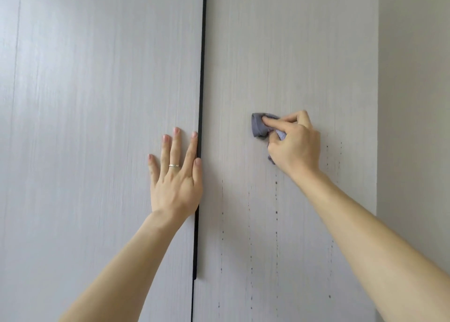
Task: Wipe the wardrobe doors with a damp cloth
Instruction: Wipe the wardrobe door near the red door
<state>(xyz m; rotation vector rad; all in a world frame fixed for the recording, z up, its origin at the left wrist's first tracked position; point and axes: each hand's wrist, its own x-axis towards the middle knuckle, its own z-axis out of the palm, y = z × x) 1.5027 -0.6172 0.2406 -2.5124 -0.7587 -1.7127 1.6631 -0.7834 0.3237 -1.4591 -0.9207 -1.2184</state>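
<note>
Two pale wood-grain wardrobe doors meet at a dark vertical gap. On the left door [97, 126], the left hand [176, 175] lies flat, fingers straight and spread, a ring [174, 166] on one finger. On the right door [292, 65], the right hand [294, 146] pinches a bunched grey cloth [259, 126] against the panel — water drips [276, 212] streak below. A plain wall [414, 102] stands at far right.

The left hand [175, 175], wearing a thin silver ring [174, 165], lies flat on the pale grey wood-grain left wardrobe door [97, 126]. The right hand [295, 146] presses a bunched grey-purple cloth [258, 126] against the right wardrobe door [280, 53], above dark drip trails [276, 212].
</note>
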